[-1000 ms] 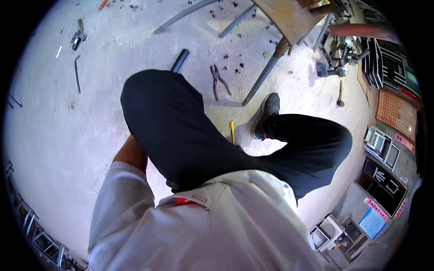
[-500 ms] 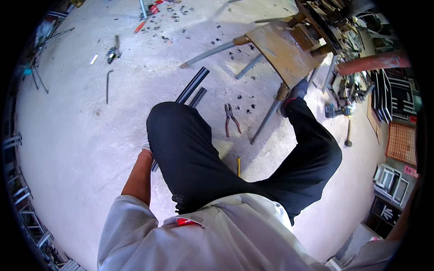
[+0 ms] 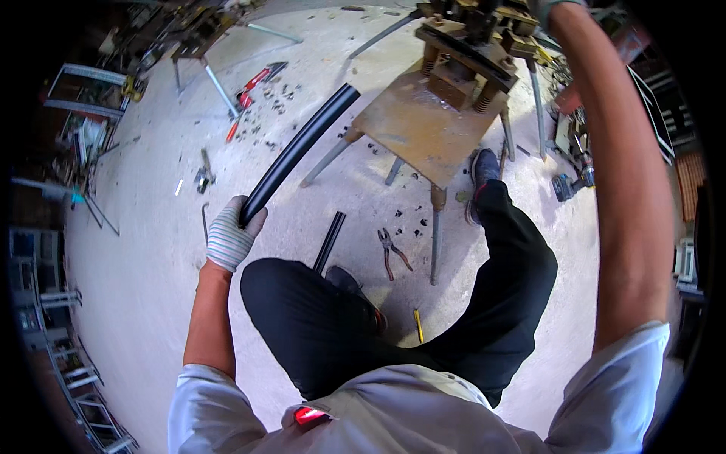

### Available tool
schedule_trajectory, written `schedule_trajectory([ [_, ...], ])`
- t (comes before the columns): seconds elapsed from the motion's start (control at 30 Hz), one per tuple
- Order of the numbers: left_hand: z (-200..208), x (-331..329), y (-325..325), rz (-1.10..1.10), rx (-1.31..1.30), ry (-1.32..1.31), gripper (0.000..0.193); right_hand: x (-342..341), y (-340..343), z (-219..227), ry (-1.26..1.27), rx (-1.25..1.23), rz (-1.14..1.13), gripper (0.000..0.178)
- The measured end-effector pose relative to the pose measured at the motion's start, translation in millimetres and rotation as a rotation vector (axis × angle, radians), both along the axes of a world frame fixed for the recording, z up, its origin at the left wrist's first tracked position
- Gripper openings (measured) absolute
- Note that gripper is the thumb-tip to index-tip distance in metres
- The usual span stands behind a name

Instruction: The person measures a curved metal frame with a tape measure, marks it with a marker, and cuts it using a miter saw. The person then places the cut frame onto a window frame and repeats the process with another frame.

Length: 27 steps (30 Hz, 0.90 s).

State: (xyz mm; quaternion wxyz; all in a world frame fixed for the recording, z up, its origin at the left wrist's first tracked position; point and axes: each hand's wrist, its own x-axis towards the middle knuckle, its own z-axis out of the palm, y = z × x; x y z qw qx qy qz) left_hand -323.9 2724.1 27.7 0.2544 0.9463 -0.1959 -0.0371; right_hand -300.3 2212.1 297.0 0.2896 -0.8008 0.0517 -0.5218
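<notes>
My left hand (image 3: 233, 236), in a striped knitted glove, is closed around the lower end of a long black tube (image 3: 301, 149). The tube slants up and to the right, its far end close to the rusty metal table (image 3: 397, 125) of a press (image 3: 466, 68). Stretched far forward, my right arm ends in a gloved right hand (image 3: 561, 4) at the top edge, beside the press. The picture's edge cuts off its fingers, so what they touch is hidden. Another black tube (image 3: 330, 242) lies on the floor by my left shoe.
Pliers (image 3: 393, 253) and a yellow stick-like thing (image 3: 418, 325) lie on the floor between my legs. A cordless drill (image 3: 572, 185) stands to the right. Small black scraps (image 3: 280, 98) and a red-handled tool (image 3: 233, 132) lie farther off. Metal frames (image 3: 72, 378) line the left side.
My left hand has risen from beside my left knee, lifting the black tube off the floor toward the press. My right arm has swung forward to the top right. The view has tilted up.
</notes>
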Motion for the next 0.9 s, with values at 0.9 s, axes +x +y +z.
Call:
schedule_trajectory([
  [0.9,-1,15,-134,-0.222,0.028,0.019,0.041,-50,65,-256,0.73,0.741,0.25,0.04],
])
